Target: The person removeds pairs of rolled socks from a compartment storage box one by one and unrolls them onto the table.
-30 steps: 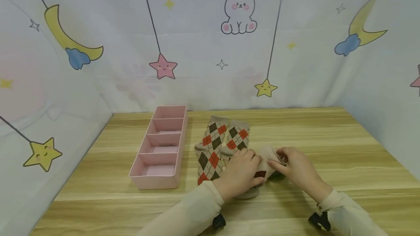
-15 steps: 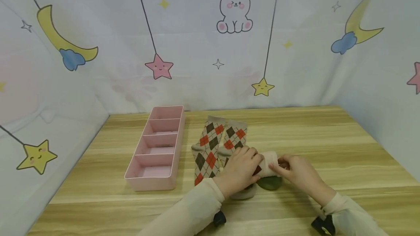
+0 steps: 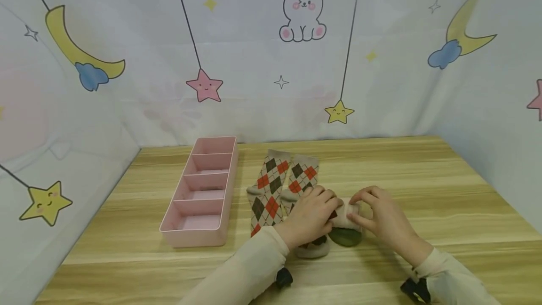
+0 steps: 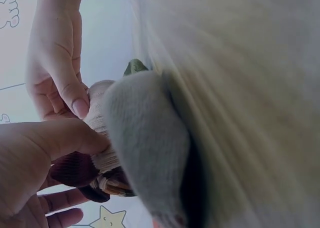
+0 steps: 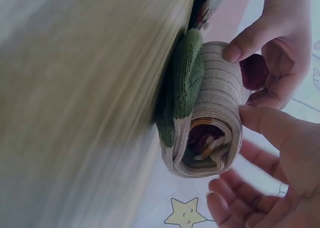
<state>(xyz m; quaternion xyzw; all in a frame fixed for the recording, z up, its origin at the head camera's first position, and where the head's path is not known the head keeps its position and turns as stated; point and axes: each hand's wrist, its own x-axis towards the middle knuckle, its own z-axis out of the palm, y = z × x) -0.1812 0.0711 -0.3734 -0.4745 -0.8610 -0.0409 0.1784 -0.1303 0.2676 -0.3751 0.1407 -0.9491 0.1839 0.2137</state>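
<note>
A rolled sock bundle (image 3: pixel 348 215) with a cream ribbed cuff lies on the table, its green toe (image 3: pixel 346 236) sticking out toward me. My left hand (image 3: pixel 311 213) grips its left end, thumb on the ribbing and fingers behind a maroon part. My right hand (image 3: pixel 383 218) is at the other end; in the right wrist view its thumb touches the cuff (image 5: pixel 217 83) while the other fingers stand apart from the roll. Down the coil's open end, darker layers show. Under and beside my left hand lies an argyle sock (image 3: pixel 304 173), partly hidden, its grey toe (image 4: pixel 145 138) near the left wrist camera.
Another argyle sock (image 3: pixel 271 185) lies flat, left of the first. Further left stands a pink divided box (image 3: pixel 192 239) with several compartments. The wooden table (image 3: pixel 444 192) meets a printed curtain (image 3: pixel 254 121) at the back.
The cream cuff has been turned down over the bundle, so the green toe shows more. My right fingers have come out of the cuff and lifted; my left hand stays in place.
</note>
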